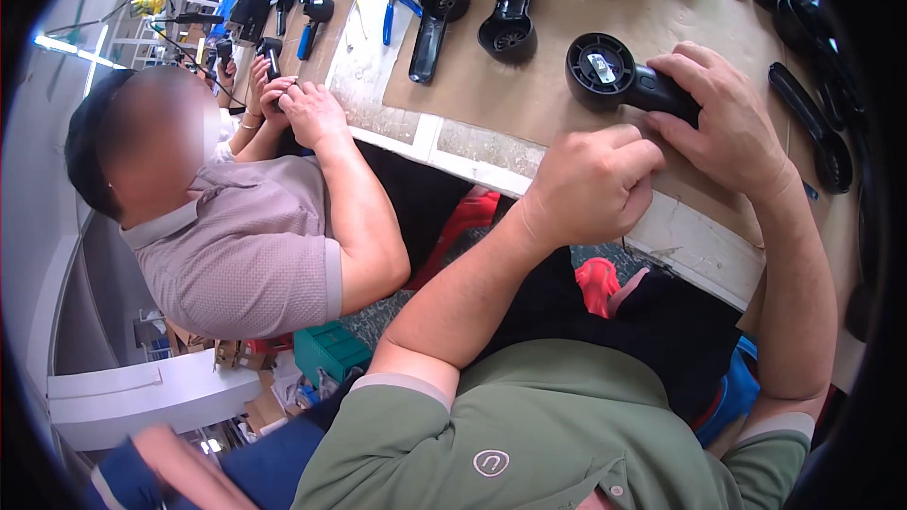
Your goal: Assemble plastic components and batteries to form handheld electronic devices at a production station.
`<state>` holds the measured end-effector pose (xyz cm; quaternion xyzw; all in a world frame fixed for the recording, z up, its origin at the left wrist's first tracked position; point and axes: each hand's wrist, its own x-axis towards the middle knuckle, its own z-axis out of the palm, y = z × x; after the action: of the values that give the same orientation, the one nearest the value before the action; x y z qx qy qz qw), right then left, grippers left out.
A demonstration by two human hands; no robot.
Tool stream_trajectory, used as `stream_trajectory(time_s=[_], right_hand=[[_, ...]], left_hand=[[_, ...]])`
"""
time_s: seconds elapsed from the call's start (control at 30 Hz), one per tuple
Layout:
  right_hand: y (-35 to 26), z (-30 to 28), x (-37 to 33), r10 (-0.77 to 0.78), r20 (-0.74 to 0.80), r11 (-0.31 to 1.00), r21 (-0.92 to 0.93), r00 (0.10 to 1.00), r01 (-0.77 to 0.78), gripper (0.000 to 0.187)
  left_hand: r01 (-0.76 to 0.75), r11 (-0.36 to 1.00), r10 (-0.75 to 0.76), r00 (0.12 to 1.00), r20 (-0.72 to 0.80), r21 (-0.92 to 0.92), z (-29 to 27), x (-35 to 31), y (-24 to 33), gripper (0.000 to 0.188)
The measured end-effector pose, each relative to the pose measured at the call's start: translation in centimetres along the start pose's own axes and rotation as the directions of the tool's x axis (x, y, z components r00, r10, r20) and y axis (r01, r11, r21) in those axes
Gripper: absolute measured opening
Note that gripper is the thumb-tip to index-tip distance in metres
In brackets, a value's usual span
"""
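Around the handle of a black handheld housing with a round, vented head [616,94] are the fingers and thumb of my right hand [726,115]. The housing lies over the brown paper, its head pointing left, and a small pale label shows in the head's centre. My left hand [597,179] is closed just in front of the housing, apart from its head. Its fingers are curled in, and whatever they may hold is hidden. A long curved black shell [811,127] lies to the right of my right hand.
Brown paper [510,109] covers the workbench. Several black housings, including one with a round cup [508,28], line its far side. Blue-handled pliers [388,21] lie beyond the paper's left edge. At my left, a co-worker [255,227] handles a black part at the bench.
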<state>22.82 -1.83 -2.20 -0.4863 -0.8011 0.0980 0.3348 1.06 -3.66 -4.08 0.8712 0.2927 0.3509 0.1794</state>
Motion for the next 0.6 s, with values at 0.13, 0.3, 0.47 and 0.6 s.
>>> stream_trajectory(time_s=[0.13,0.3,0.47,0.6], right_hand=[[-0.2,-0.3,0.0,0.048,0.046,0.997,0.061,0.998,-0.05,0.04],[-0.2,-0.1,-0.1,0.067,0.064,0.995,0.074,0.996,-0.071,0.042],[-0.2,-0.1,0.1,0.065,0.073,0.994,0.079,0.995,-0.071,0.043],[0.0,0.2,-0.1,0.052,0.048,0.997,0.062,0.997,-0.055,0.044]], left_hand=[[0.02,1.0,-0.02,1.0,0.016,-0.01,-0.3,0.2,0.4,0.02],[0.047,0.996,-0.045,0.999,0.027,-0.077,-0.6,0.2,0.3,0.021],[0.076,0.985,-0.073,0.997,0.029,-0.155,-0.6,0.0,-0.4,0.022],[0.081,0.979,-0.076,0.996,0.035,-0.185,-0.7,0.0,-0.7,0.022]])
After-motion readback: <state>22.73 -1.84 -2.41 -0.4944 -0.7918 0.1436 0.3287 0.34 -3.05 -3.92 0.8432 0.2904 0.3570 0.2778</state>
